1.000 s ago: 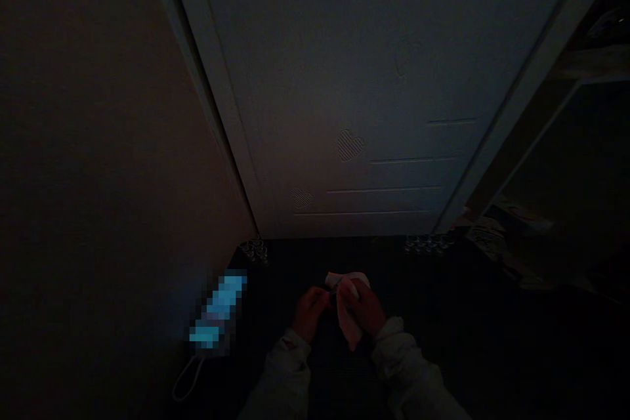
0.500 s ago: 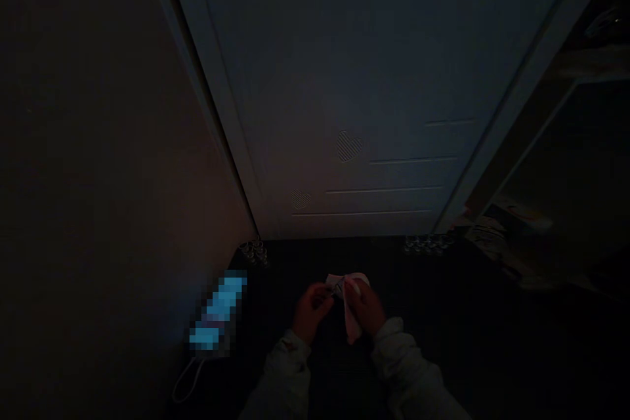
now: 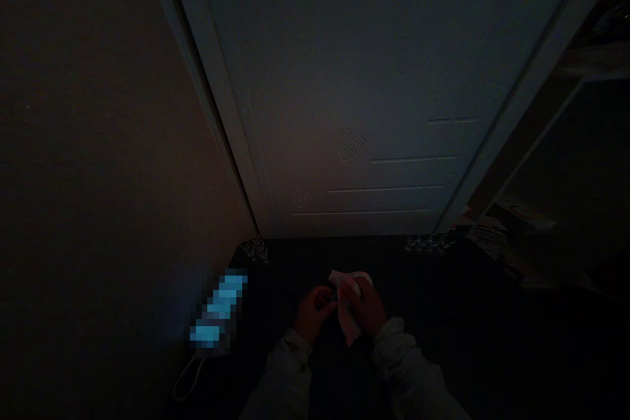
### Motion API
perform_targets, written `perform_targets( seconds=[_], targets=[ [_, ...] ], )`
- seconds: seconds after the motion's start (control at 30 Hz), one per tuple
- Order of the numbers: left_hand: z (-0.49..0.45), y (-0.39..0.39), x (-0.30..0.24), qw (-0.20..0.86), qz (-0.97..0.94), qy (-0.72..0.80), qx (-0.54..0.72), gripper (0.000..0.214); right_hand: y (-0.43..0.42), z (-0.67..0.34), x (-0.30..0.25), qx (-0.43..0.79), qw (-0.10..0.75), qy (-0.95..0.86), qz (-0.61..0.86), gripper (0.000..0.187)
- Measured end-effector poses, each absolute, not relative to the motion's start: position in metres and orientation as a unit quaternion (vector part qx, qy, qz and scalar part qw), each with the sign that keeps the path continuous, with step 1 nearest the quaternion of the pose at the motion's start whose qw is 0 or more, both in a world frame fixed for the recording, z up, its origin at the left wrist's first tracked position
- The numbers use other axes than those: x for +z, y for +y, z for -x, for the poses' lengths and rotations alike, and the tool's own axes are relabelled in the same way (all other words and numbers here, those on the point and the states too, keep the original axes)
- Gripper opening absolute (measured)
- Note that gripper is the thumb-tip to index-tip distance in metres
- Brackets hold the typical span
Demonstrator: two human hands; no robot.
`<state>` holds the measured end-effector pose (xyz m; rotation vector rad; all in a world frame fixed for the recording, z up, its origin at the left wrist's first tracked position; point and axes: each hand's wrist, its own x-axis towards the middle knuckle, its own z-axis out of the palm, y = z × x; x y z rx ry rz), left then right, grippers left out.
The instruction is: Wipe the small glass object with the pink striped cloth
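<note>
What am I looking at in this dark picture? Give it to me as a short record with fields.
light: very dim
left hand: fingers curled, at the edge of the pale cloth; whether it grips is unclear
right hand: closed around the pale cloth
sleeves: light, on both arms
left of hands: glowing blue thing, white cord
ahead: white door with a heart mark

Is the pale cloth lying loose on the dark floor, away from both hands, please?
No, the right hand grips the pale cloth, with the left hand close beside it.
</note>
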<state>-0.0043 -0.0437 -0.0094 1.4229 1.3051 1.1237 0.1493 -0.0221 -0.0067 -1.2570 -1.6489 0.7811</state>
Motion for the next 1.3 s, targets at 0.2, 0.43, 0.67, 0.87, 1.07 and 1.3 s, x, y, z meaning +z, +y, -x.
perform_targets(
  seconds=[0.2, 0.43, 0.67, 0.87, 1.07, 1.3],
  targets=[
    [0.0034, -0.0438, -0.0091, 0.447, -0.558, 0.53, 0.455, 0.027, -0.022, -0.1518, -0.0076, 0.324, 0.461, -0.655, 0.503, 0.03],
    [0.0027, -0.0441, -0.0085, 0.465, -0.544, 0.512, 0.475, 0.027, -0.0223, -0.1523, -0.0074, 0.338, 0.462, -0.653, 0.495, 0.029],
    [0.0037, -0.0432, -0.0111, 0.465, -0.539, 0.51, 0.484, 0.029, -0.0216, -0.1499, -0.0098, 0.321, 0.446, -0.657, 0.515, 0.026],
    [0.0034, -0.0431, -0.0107, 0.474, -0.536, 0.507, 0.481, 0.03, -0.0246, -0.149, -0.0045, 0.32, 0.445, -0.662, 0.512, 0.027],
    [0.0023, -0.0437, -0.0093, 0.478, -0.525, 0.51, 0.485, 0.028, -0.0243, -0.1507, -0.006, 0.33, 0.443, -0.665, 0.502, 0.026],
    [0.0008, -0.0448, -0.004, 0.479, -0.522, 0.512, 0.486, 0.025, -0.0215, -0.1524, -0.0128, 0.343, 0.456, -0.659, 0.49, 0.03]
  ],
)
